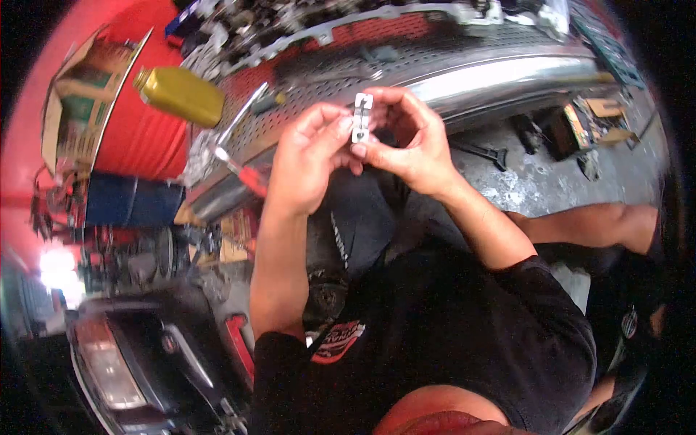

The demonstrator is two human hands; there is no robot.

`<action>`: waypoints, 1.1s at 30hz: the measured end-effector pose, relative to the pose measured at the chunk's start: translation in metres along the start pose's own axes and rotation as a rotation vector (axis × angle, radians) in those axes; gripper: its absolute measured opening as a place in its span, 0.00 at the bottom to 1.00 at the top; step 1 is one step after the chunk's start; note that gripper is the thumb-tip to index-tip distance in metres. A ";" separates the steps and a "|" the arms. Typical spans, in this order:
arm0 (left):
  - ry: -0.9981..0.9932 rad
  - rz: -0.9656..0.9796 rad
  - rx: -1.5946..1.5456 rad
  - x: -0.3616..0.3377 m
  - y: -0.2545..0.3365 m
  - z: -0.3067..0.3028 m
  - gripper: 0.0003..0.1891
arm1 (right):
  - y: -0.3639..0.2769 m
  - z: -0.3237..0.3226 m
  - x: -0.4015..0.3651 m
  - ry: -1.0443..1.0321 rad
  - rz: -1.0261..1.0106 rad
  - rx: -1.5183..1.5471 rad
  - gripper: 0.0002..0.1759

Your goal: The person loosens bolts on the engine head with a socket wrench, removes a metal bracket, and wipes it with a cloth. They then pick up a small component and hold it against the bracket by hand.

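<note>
Pale metal part [360,135] at upper centre, pinched by the left hand [303,156] and right hand [417,156].
Yellowish bottle [181,96] upper left; red-handled tool [251,179] beside the left hand; engine part [319,32] along the top.

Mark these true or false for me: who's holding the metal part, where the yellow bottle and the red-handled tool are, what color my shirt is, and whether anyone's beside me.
1. Both the left hand and right hand touch the small metal part. True.
2. The left hand grips the yellow bottle. False: the bottle is apart from both hands.
3. The red-handled tool lies right of both hands. False: it lies left.
4. Your shirt is black. True.
5. Nobody is beside you. False: another person's arm shows on the right.
</note>
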State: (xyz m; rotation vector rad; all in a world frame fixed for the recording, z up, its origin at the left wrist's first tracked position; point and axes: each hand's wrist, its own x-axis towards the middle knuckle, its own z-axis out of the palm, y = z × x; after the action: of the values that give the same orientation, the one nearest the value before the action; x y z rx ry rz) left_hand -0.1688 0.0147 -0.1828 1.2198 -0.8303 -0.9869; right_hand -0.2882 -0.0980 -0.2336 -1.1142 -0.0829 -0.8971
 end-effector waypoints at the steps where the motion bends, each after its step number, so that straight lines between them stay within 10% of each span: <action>1: -0.013 -0.008 0.000 0.004 -0.005 0.007 0.10 | 0.001 -0.012 -0.004 -0.002 -0.002 -0.044 0.30; 15: -0.403 -0.344 -0.296 0.062 -0.103 0.138 0.12 | -0.064 -0.127 -0.118 0.549 0.172 -0.225 0.31; 28: -0.385 0.108 0.413 0.047 -0.170 0.207 0.13 | -0.048 -0.167 -0.189 0.974 0.110 0.355 0.25; 33: -0.504 0.415 0.842 0.045 -0.213 0.206 0.20 | -0.024 -0.203 -0.231 0.830 0.021 0.475 0.23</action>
State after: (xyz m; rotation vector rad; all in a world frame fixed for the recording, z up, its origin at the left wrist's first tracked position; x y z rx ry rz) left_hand -0.3752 -0.1143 -0.3582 1.4063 -1.9446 -0.5998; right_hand -0.5298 -0.1298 -0.4221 -0.2509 0.3824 -1.1832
